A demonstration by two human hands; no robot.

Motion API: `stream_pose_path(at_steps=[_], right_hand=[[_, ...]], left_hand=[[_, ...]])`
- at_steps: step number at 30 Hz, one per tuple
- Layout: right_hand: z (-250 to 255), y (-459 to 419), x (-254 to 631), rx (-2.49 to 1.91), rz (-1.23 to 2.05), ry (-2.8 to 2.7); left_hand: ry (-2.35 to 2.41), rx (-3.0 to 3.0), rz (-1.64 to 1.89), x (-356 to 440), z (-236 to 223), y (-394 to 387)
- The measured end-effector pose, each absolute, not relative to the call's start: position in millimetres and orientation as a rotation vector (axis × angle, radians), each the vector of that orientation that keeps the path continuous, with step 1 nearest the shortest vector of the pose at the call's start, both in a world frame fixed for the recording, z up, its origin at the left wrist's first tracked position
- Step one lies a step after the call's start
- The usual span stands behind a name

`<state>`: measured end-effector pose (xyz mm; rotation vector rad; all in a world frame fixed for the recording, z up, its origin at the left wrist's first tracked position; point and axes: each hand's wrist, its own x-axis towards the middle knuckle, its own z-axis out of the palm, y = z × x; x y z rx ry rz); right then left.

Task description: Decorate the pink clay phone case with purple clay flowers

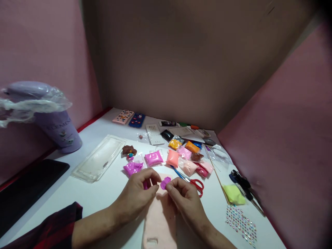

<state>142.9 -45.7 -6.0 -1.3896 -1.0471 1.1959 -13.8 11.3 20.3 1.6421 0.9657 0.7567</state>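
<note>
My right hand (185, 199) pinches a small, flattened piece of bright purple modelling clay (165, 183) between thumb and fingertips. Just left of it, my left hand (140, 193) is curled, its thumb and forefinger slightly apart beside that piece. More purple clay (145, 185) shows inside the curl of the left fingers. Beneath both hands lies a phone case (160, 218) coated in pale pink, its camera cutout toward me. An opened purple clay packet (133, 168) lies beyond the left hand. Scissors (198, 186) with red and blue handles lie beyond the right hand.
Several clay packets (172, 158) lie across the middle. A clear plastic tray (100, 159), a brown clay lump with a small figure (129, 151), and a purple tumbler (61, 129) are left. Stick-on gems (241, 223), a yellow-green packet (234, 194) and keys (245, 188) lie right.
</note>
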Motion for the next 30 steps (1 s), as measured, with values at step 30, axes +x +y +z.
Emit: stream_pose_path(at_steps=[30], right_hand=[[2.5,-39.7,145.9,-1.392,1.287,-0.979]], left_hand=[[0.684,2.000,0.914,-18.8,9.6,15.6]])
